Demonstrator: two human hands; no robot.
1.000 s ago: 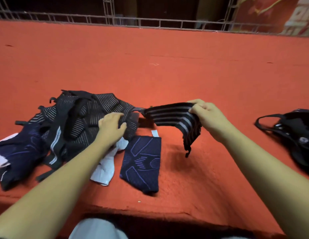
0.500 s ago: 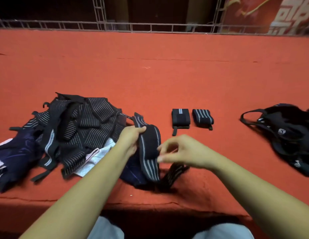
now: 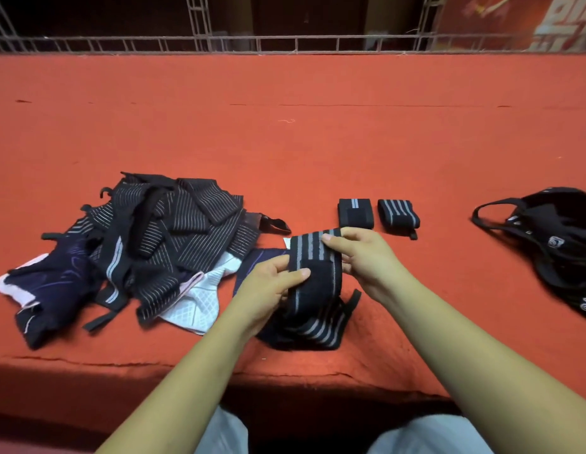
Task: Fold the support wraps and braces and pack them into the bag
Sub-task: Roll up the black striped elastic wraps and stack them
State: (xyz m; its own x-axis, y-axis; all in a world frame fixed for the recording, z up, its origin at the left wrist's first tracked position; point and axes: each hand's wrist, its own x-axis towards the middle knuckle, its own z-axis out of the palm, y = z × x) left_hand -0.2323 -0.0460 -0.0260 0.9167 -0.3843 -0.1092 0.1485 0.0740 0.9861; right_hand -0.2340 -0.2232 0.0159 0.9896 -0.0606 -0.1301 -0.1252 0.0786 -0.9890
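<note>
Both hands hold a striped wrap (image 3: 312, 283) over the red table's (image 3: 285, 142) near edge: left hand (image 3: 268, 290) pinching its side, right hand (image 3: 360, 253) fingers apparently curled behind. Folding is underway; next, roll it tight like the two folded wraps (image 3: 376, 213).

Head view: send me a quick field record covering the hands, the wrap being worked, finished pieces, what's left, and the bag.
left hand: pinches the striped wrap at its left edge
right hand: holds the wrap's upper right edge
wrap state: partly folded, lower end lying on the red surface
finished: two rolled wraps side by side beyond the hands
unfolded: pile at left
bag: at right, contents not visible
</note>
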